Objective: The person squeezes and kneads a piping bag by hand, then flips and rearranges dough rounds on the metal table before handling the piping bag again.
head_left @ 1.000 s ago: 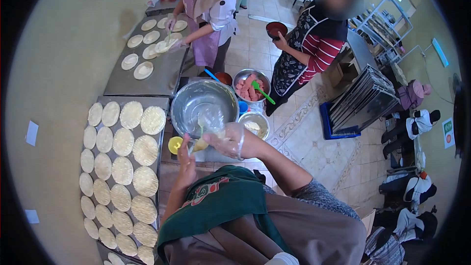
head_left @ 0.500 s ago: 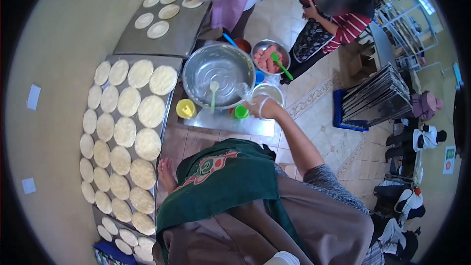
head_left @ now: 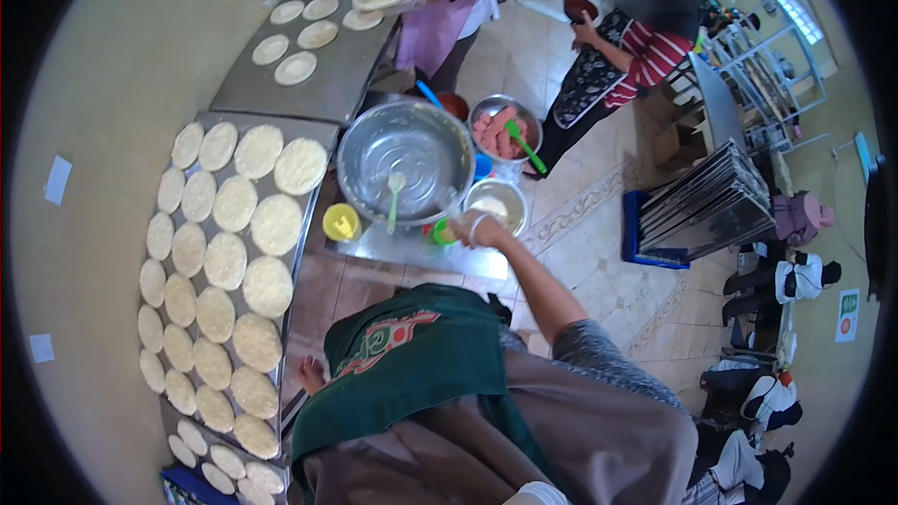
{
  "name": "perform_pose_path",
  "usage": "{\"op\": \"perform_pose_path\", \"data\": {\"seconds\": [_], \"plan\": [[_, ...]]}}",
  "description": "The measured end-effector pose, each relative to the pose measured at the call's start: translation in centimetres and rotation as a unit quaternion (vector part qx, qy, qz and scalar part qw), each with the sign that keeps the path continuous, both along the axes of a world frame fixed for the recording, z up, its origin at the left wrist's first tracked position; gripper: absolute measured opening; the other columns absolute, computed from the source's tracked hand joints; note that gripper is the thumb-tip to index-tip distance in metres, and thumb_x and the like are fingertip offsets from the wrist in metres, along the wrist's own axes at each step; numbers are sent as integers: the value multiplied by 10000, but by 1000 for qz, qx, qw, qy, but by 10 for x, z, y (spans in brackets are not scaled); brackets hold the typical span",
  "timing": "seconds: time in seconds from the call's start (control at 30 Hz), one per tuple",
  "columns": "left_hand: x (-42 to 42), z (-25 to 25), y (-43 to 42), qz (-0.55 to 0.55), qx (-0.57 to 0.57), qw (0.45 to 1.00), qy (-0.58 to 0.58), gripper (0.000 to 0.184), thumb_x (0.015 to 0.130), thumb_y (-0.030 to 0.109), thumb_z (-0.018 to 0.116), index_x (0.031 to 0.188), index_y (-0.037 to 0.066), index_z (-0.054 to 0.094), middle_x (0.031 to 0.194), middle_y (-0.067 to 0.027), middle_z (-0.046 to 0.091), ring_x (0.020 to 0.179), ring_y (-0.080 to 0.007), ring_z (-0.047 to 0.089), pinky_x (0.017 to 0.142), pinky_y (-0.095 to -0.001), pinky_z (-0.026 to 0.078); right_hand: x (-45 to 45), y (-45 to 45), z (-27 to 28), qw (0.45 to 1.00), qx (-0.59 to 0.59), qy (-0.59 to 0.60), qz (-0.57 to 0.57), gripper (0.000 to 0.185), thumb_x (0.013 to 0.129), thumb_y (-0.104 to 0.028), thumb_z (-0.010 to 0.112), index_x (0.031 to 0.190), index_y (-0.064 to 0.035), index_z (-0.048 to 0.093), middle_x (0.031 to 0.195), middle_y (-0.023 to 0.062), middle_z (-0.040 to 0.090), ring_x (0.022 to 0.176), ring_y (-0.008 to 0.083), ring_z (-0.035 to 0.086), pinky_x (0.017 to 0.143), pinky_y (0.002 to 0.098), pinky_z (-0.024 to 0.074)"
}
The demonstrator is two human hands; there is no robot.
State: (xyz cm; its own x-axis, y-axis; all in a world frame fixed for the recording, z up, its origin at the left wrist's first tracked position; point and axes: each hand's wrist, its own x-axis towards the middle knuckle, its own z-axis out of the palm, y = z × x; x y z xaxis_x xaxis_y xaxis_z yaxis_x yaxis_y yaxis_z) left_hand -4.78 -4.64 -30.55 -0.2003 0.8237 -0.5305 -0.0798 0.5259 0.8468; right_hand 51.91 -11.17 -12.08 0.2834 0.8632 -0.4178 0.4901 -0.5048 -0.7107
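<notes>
The person's gloved right hand (head_left: pixel 475 228) reaches to the near right edge of the large bowl (head_left: pixel 374 154), its fingers close to a green cup (head_left: pixel 441 231); whether it grips anything cannot be told. The left hand (head_left: pixel 311 374) hangs low, well apart from the large bowl on its near left side, fingers loosely bent, its grasp unclear. A spoon (head_left: pixel 397 183) rests inside the large bowl; a yellow cup (head_left: pixel 342 223) stands just left of it.

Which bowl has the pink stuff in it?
The metal bowl with the green spatula. Its filling is pink; the big bowl holds a pale spatula, and the small bowl near the right hand holds something whitish.
</notes>
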Motion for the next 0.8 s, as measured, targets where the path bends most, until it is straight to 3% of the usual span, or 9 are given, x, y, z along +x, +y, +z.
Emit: {"op": "perform_pose_path", "data": {"seconds": [0.03,0.07,0.13,0.2,0.43,0.53,0.63,0.7,0.8], "plan": [[-25,-52,-6,-4,50,998,-40,385,881,251,547,1174,16,460,1099,-156,593,875,-256,614,725,-355,496,5,0,-35,983,86,-128,104,356,829,-393,574,752,-52,643,580,82,589,502,183,573,473,336,453],[-42,-87,-12,-10,98,992,-84,388,877,268,549,1153,7,475,1055,-152,617,834,-244,625,707,-358,502,3,-1,-39,988,82,-82,98,280,820,-340,582,830,-70,655,650,97,615,545,206,589,507,351,467],[-36,-70,-15,-2,43,999,13,391,875,273,552,1150,5,477,1046,-151,619,832,-243,625,709,-356,502,6,4,-107,963,47,-210,162,276,838,-302,532,940,-75,651,863,149,646,790,295,619,708,409,480],[-29,-60,-18,-1,9,999,53,395,872,277,554,1147,4,479,1038,-150,621,830,-242,626,711,-355,502,-9,7,-76,988,-47,-132,66,466,839,-448,448,995,-48,630,1044,219,610,954,381,582,829,438,452],[-27,-62,-39,-21,-63,988,139,409,864,295,562,1136,-2,486,1008,-147,629,825,-237,628,717,-351,503,-23,-1,-125,975,-58,-159,-142,458,788,-402,559,1056,-32,593,1012,219,619,948,373,586,816,446,456],[-28,-62,-50,-33,-84,982,165,415,861,302,565,1131,-4,488,995,-145,633,823,-234,628,720,-349,503,-17,-10,-159,984,-87,-157,-14,444,785,-359,584,1065,-14,580,961,231,624,839,371,616,769,427,481],[-39,-68,-67,-49,-97,976,191,421,858,309,568,1126,-6,491,982,-144,636,820,-232,629,722,-347,504,-17,-18,-195,971,-174,41,-158,258,795,-226,521,842,1,635,676,168,631,539,240,618,512,384,490],[-55,-70,-90,-58,-105,968,222,426,856,314,570,1123,-8,493,973,-143,639,819,-231,630,724,-346,504,11,-34,-298,927,-225,156,-255,416,836,-395,608,968,-2,573,768,145,599,618,264,638,467,397,519],[-75,-81,-132,-85,-134,942,297,432,852,321,574,1119,-10,496,960,-141,642,816,-229,631,727,-344,504,5,-21,-263,932,-248,140,-226,417,834,-375,610,1059,-34,526,928,118,573,757,238,609,565,404,542]]}}
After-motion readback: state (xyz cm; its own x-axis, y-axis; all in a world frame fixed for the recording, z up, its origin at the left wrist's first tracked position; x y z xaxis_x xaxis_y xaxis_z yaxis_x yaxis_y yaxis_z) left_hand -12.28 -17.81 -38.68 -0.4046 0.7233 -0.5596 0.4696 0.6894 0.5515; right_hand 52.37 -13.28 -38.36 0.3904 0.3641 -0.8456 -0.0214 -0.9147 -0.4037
